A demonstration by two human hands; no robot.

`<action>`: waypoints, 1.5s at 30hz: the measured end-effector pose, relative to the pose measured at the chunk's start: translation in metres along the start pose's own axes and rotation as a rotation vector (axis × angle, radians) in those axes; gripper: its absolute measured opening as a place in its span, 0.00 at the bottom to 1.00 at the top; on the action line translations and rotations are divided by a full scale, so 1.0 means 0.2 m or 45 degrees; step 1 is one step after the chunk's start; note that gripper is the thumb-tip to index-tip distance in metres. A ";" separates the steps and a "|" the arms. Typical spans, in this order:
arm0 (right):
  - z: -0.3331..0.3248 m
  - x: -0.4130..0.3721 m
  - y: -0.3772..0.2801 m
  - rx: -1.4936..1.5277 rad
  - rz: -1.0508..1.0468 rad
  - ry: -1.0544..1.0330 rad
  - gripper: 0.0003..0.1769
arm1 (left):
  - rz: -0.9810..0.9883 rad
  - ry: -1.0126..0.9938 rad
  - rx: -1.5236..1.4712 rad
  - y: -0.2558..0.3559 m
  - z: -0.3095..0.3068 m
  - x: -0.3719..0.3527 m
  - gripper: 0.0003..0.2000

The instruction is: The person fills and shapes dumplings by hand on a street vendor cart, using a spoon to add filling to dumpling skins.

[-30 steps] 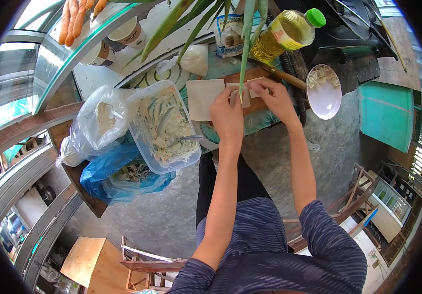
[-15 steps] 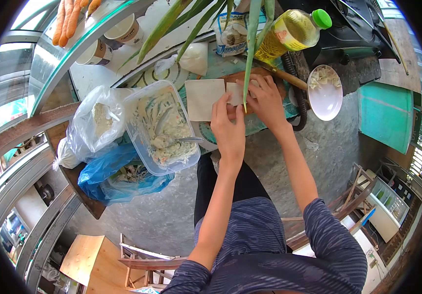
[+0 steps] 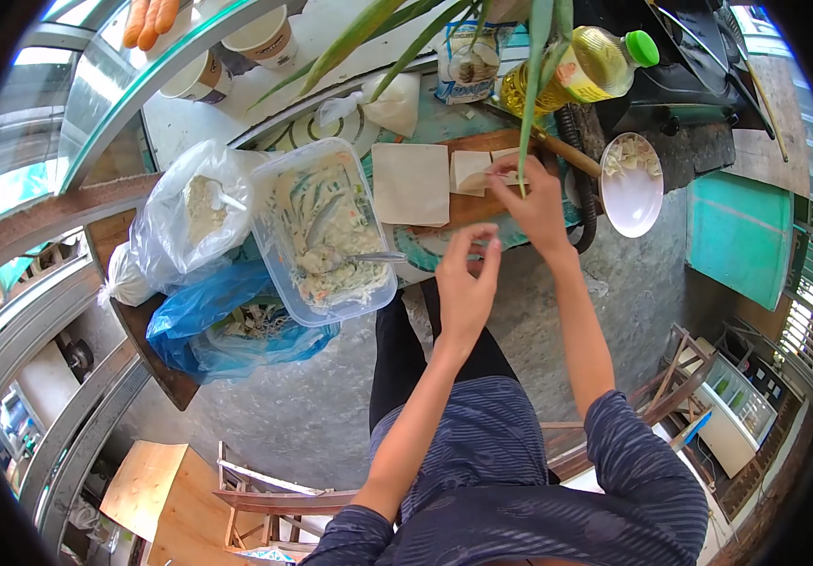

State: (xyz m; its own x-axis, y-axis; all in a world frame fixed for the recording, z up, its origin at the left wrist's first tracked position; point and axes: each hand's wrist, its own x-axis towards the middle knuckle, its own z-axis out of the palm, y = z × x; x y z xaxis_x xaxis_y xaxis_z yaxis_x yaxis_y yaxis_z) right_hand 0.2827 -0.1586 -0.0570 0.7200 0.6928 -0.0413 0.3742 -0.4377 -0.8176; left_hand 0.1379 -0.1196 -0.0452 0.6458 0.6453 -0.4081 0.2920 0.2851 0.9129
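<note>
Square wrapper sheets [image 3: 410, 184] lie on the left part of a wooden board [image 3: 491, 209]. To their right is a smaller pale piece [image 3: 469, 172], beside the fingertips of my right hand [image 3: 533, 196], which are bent together; leaves partly cover them, and what they hold is too small to name. My left hand [image 3: 470, 278] hangs in the air below the board, its fingers curled and apart, with nothing in it. Left of the sheets stands a clear tub [image 3: 383, 300] of creamy mixture with a spoon [image 3: 378, 257] resting in it.
A white bowl [image 3: 632, 205] with small pale pieces is at the right, near an oil bottle [image 3: 586, 71] and a black stove [image 3: 689, 94]. Plastic bags [image 3: 175, 226] lie left of the tub. Long green leaves [image 3: 536, 75] hang over the board. Paper cups [image 3: 260, 42] stand behind.
My left hand has left the board and moved down toward me. My right hand has lifted slightly and shifted right, uncovering more of the small pale piece. The view has shifted a little.
</note>
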 end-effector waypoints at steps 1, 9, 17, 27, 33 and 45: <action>-0.02 -0.01 -0.02 0.113 0.120 -0.024 0.06 | -0.026 -0.056 -0.055 -0.02 0.00 -0.03 0.09; -0.02 -0.02 0.03 0.184 0.293 -0.146 0.08 | -0.193 -0.173 -0.251 -0.16 -0.04 -0.06 0.11; 0.03 -0.03 0.01 0.165 0.148 -0.309 0.16 | -0.256 -0.105 -0.408 -0.14 -0.10 0.11 0.11; 0.07 -0.10 0.07 -0.376 -0.136 -0.259 0.15 | -0.248 0.005 -0.405 -0.16 -0.10 0.10 0.10; 0.07 -0.16 0.05 -0.368 -0.290 -0.176 0.11 | -0.199 0.050 -0.397 -0.14 -0.11 0.14 0.09; -0.05 -0.18 -0.06 0.219 0.162 -0.103 0.09 | -0.250 -0.141 -0.475 -0.10 -0.09 0.03 0.16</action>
State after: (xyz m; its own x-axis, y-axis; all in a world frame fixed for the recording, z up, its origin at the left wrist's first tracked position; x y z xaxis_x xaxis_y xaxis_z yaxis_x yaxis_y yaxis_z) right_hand 0.2576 -0.1848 -0.0398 0.7030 0.6851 -0.1909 0.1729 -0.4250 -0.8886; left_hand 0.1239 -0.1080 -0.0653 0.6813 0.4788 -0.5537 0.1552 0.6447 0.7485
